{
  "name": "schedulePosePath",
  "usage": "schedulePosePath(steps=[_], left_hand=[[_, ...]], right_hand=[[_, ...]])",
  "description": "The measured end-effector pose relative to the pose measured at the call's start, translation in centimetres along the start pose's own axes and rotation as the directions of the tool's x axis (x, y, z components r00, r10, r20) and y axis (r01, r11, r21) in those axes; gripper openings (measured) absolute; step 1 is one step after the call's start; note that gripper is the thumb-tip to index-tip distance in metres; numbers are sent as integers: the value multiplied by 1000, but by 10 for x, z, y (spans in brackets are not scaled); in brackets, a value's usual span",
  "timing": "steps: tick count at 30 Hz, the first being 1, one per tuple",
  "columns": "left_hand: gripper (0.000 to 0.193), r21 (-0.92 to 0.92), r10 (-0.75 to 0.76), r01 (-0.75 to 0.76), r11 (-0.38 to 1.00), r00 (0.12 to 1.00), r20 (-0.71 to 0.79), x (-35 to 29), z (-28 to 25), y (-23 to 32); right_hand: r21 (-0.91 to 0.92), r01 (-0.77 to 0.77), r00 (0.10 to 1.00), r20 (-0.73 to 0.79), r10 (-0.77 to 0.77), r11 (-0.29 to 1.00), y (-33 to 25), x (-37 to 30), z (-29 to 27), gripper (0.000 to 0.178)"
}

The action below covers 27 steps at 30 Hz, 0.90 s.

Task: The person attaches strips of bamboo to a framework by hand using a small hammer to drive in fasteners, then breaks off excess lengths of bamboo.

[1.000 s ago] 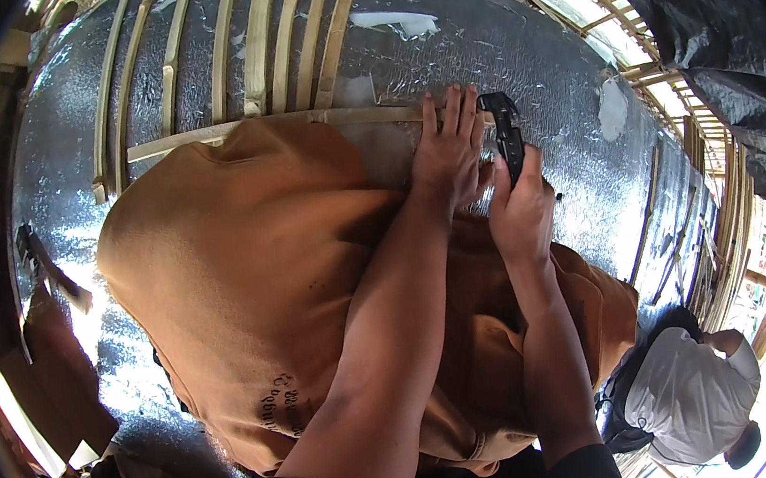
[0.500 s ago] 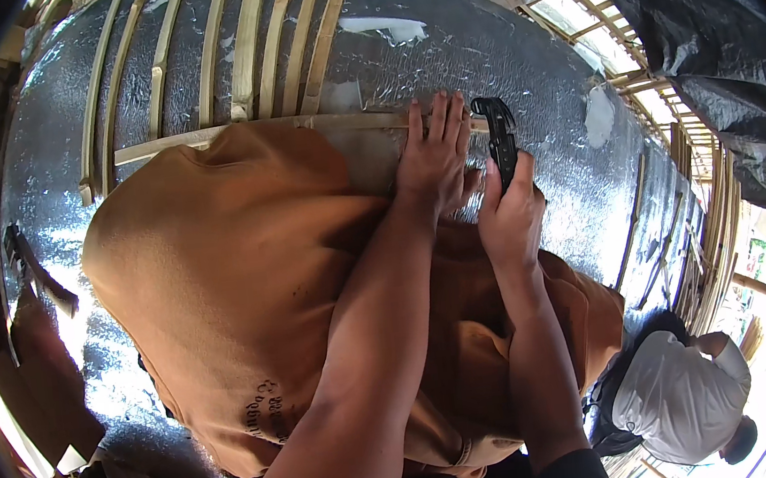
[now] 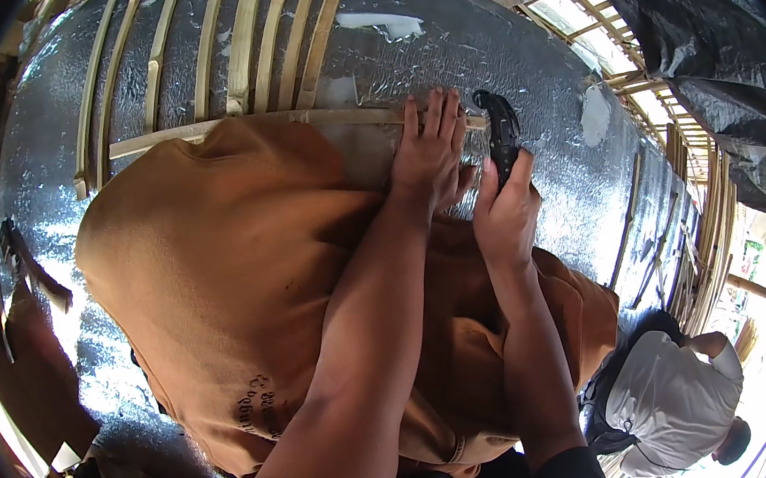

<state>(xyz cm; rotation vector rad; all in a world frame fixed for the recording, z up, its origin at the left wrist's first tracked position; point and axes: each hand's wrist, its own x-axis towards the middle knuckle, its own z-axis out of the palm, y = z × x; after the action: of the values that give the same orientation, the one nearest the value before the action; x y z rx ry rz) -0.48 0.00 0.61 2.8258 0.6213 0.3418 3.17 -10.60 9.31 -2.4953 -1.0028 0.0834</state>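
Note:
My left hand lies with fingers stretched out over a horizontal bamboo strip, pressing it to a silver foil sheet. My right hand is wrapped around a black hand tool with a hooked top; its exact kind is unclear. The tool's upper part stands beside the strip's right end. Above the horizontal strip, several upright bamboo strips run side by side over the foil. Brown cloth bulges up under my forearms and covers part of the horizontal strip.
A person in a white shirt bends over at the lower right. Dark plastic sheeting hangs at the upper right. Bamboo poles line the right side. A dark, curved strip-like object lies at the left.
The black tool has tilted slightly and shifted a little right against the strip's end. My left hand keeps its place on the strip. The whole view has moved slightly.

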Motion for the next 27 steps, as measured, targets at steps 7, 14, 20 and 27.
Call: schedulePosePath(steps=[7, 14, 20, 27], left_hand=[[79, -21, -2, 2, 1000, 1000, 9, 3, 7, 1], [76, 14, 2, -1, 1000, 999, -49, 6, 4, 1], [85, 72, 6, -14, 997, 994, 110, 2, -6, 0], [88, 99, 8, -17, 995, 996, 91, -2, 0, 8]], right_hand=[[77, 70, 994, -87, -63, 995, 4, 2, 6, 27], [162, 74, 991, -122, -54, 984, -5, 7, 1, 23], [6, 17, 1000, 2, -17, 1000, 4, 9, 9, 27], [130, -45, 994, -97, 57, 991, 14, 3, -22, 21]])
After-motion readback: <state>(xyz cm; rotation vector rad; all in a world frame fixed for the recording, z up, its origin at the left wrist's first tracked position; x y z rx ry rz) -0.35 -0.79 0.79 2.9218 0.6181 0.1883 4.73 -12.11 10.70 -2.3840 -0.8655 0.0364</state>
